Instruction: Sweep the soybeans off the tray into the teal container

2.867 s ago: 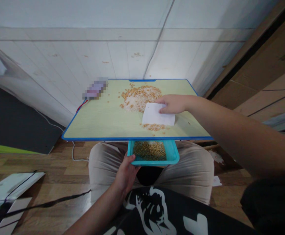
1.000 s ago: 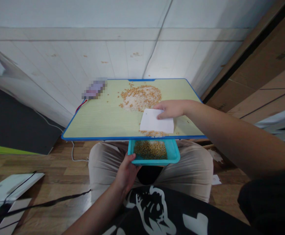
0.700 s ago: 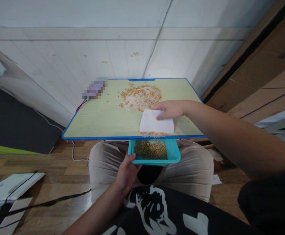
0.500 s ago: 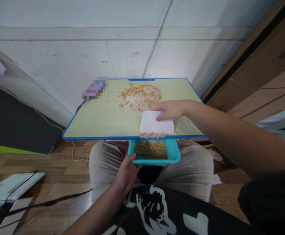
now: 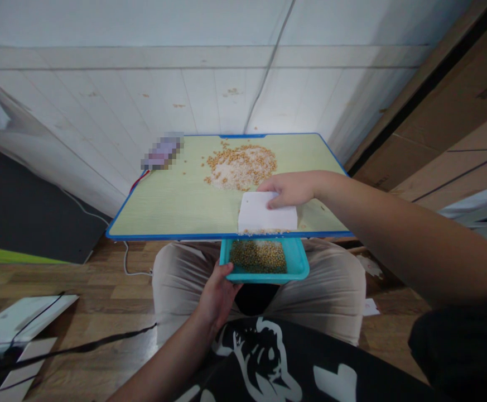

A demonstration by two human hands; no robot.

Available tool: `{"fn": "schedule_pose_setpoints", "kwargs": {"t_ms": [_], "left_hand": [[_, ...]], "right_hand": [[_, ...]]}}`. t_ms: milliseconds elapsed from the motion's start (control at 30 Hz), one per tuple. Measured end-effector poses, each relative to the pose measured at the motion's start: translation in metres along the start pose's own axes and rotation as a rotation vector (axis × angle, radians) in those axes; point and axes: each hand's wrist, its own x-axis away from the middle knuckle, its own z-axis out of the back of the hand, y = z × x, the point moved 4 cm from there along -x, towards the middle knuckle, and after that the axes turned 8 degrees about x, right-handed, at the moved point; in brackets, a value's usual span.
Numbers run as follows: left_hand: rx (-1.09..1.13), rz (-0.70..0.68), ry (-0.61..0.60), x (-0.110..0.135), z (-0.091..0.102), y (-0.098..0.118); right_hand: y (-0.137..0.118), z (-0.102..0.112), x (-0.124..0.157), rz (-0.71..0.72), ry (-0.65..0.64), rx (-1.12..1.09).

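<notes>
My right hand (image 5: pixel 290 188) pinches a white card (image 5: pixel 266 213) that stands on edge at the near rim of a small blue-edged table (image 5: pixel 176 204). A thin line of yellow beans (image 5: pixel 264 231) lies under the card at the table's edge. Just below that edge my left hand (image 5: pixel 217 293) grips the corner of a teal tray (image 5: pixel 295 262) holding a layer of beans (image 5: pixel 258 256). Farther back on the table lies a heap of beans mixed with white grains (image 5: pixel 241 165).
A blurred purple object (image 5: pixel 162 152) sits at the table's back left corner with red and white cables (image 5: pixel 136 182) running down. The white panelled wall stands right behind. Cardboard boxes (image 5: pixel 456 106) rise at the right. Black cables (image 5: pixel 71 349) cross the wooden floor at left.
My right hand has dragged the card toward me, pushing the small bean pile from mid-table to the near edge, where beans drop into the tray. The left hand has kept the tray in place.
</notes>
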Motion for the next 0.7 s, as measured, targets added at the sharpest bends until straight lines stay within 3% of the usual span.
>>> {"fn": "schedule_pose_setpoints", "kwargs": {"t_ms": [700], "left_hand": [[-0.006,-0.012,-0.011,-0.0011,0.0003,0.0000]], "right_hand": [[-0.0062,-0.0006,0.0078,0.042,0.012,-0.010]]}}
